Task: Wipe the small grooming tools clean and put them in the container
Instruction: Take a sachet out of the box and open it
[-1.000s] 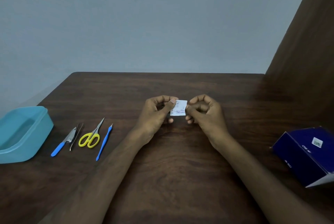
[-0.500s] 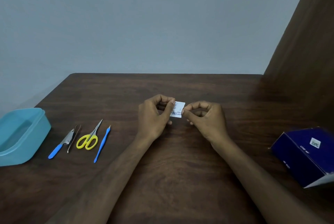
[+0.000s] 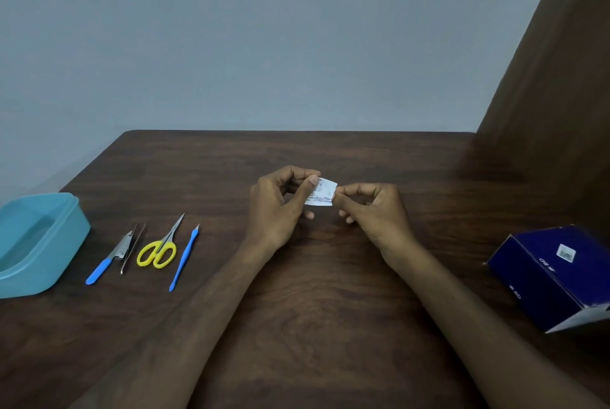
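1. Both hands are raised just above the middle of the dark wooden counter (image 3: 317, 293), close together, each pinching one end of a small white sachet (image 3: 322, 193) with blue and red print on it.
2. The left hand (image 3: 280, 207) holds the sachet's left edge between thumb and forefinger; its other fingers are curled in behind.
3. The right hand (image 3: 373, 210) pinches the sachet's right edge with thumb and forefinger tips, the remaining fingers folded under the palm.
4. The sachet is held between the two grips, clear of the counter; whether it is torn cannot be told.
5. The grooming tools lie in a row on the left part of the counter, untouched and well apart from the hands.
6. Leftmost of them is a blue-handled nipper (image 3: 109, 258), with metal tweezers (image 3: 132, 248) lying just beside it, seemingly touching it.
7. Next come yellow-handled scissors (image 3: 160, 248), blades pointing toward the far edge.
8. Rightmost in the row is a thin blue-handled pick (image 3: 184, 258), lying at a slant, tip toward the far edge.
9. A light blue plastic container (image 3: 71, 237) stands at the counter's left edge, open on top, near the nipper and partly cut off by the frame.
10. A dark blue cardboard box (image 3: 541, 273) rests near the counter's right edge, with one flap open at its near end.
11. A grey wall (image 3: 264, 38) stands behind the far edge, and a dark wooden panel (image 3: 567, 95) rises at the far right corner.
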Demonstrator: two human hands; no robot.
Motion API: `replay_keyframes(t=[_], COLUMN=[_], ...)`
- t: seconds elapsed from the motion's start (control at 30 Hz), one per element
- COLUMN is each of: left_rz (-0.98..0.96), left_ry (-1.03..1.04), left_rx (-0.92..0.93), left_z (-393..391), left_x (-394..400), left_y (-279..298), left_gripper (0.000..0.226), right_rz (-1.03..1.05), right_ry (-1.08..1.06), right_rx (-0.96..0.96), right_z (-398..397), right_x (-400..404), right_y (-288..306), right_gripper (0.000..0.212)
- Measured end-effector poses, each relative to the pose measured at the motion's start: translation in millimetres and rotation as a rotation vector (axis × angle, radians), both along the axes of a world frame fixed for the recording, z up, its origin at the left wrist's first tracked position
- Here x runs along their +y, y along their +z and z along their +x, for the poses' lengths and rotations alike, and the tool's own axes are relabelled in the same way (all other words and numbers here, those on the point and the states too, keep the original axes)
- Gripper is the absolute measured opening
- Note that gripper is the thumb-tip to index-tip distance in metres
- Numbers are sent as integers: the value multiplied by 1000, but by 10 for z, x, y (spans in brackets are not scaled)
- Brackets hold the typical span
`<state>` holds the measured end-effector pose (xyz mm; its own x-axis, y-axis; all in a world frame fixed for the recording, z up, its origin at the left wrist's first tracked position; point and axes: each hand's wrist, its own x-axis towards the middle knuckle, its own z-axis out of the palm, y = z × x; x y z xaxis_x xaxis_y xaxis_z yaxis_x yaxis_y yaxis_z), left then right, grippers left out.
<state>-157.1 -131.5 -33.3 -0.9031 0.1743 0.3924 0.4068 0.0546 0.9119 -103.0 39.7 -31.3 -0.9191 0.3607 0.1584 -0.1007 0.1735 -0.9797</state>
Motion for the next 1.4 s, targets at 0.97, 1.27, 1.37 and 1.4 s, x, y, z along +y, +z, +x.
replay_keyframes(t=[0.97, 1.27, 1.37, 1.4], left_rz=[-188, -330, -515, -549], left_ry=[176, -116, -121, -118], left_rx=[-37, -40, 34, 36], left_z=[-42, -24, -45, -37], left_x=[18, 602, 917, 1007], left_y=[6, 243, 260, 253], left_gripper=[19, 20, 29, 32], right_rz=[228, 54, -52, -91], right_ry=[230, -40, -234, -270], right_rx=[167, 494, 528, 529], right_z=[199, 319, 301, 297], right_x=[-31, 88, 214, 241], right_y=[25, 123, 143, 148], right_gripper=[16, 16, 24, 24])
